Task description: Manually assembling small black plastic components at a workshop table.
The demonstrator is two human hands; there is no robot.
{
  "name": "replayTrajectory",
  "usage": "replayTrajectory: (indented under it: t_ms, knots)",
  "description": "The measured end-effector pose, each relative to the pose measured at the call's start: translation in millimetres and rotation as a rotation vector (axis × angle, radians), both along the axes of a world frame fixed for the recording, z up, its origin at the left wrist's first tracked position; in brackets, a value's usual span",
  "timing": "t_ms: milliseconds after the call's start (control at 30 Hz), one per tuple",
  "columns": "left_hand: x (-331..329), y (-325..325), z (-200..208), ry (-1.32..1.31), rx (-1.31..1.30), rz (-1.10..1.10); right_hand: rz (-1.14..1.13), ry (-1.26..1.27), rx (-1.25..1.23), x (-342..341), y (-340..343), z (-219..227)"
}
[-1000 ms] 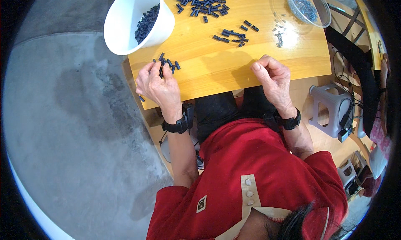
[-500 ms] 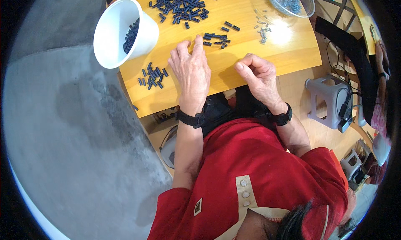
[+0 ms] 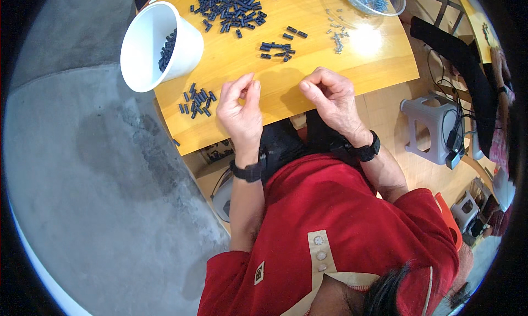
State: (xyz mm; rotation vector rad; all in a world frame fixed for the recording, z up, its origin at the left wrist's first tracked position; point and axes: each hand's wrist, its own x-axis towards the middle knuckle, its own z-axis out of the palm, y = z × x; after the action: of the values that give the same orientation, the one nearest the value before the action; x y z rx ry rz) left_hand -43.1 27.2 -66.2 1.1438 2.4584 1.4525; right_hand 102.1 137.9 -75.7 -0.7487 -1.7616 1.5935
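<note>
My left hand [image 3: 240, 111] hovers over the table's front part with thumb and fingertips pinched together; what they hold, if anything, is hidden. To its right my right hand [image 3: 334, 100] is curled closed, thumb against the bent fingers, its contents also out of sight. The two hands are apart, facing each other. Just left of my left hand lies a small pile of short black tubular parts [image 3: 197, 102]. Beyond both hands sits a loose cluster of similar black parts [image 3: 278, 48]. Several small metal springs [image 3: 337, 42] lie farther right.
A tilted white bucket [image 3: 191, 52] at the table's left edge holds more black parts. A large heap of them [image 3: 228, 9] is at the back. A clear bowl [image 3: 397, 12] of springs stands back right. A grey stool [image 3: 423, 130] is on the floor at right.
My left hand has drawn back toward me from beside the middle cluster, and its spread fingers have come together in a pinch. My right hand stays closed, hardly moved.
</note>
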Motion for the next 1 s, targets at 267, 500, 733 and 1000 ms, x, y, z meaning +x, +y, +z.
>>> replayTrajectory:
  t_ms: [267, 500, 733, 1000]
  knots:
    - [42, -11, 30, -0.881, 0.635, -0.082, 0.403, 0.130, -0.767, -4, -23, 27]
    - [43, -20, 32, -0.683, 0.549, -0.145, 0.511, 0.322, -0.962, 0, -19, 26]
    - [41, -21, 52, -0.408, 0.385, -0.270, 0.498, 0.223, -0.689, 7, -16, 27]
    - [38, -27, 54, -0.053, 0.100, -0.343, 0.373, 0.158, -0.449, 13, -14, 31]
